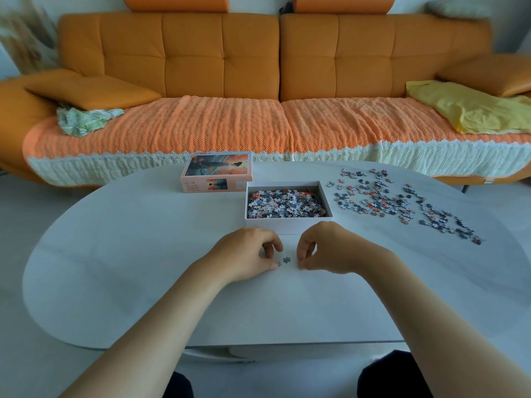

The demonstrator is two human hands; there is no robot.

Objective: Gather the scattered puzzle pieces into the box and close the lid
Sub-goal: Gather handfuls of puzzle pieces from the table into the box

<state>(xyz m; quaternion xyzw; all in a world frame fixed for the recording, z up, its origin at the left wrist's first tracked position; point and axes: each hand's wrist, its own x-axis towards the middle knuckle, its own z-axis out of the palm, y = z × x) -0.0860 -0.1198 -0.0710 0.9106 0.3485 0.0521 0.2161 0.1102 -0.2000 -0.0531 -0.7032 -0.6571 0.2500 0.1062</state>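
Observation:
A white open box [288,224] stands mid-table, filled with many puzzle pieces [284,203]. Its pink lid [216,172] with a picture lies behind it to the left. Several scattered pieces [402,201] cover the table to the right of the box. In front of the box, a single grey piece [286,259] lies on the table between my hands. My left hand [247,255] has curled fingers, and its thumb and fingertip touch a small piece [279,264]. My right hand [327,248] is curled with fingertips on the table just right of the grey piece; whether it holds anything is hidden.
The oval white table [129,254] stands before an orange sofa [258,67] with an orange throw, a yellow cloth [465,107] at right and a crumpled patterned cloth [83,120] at left.

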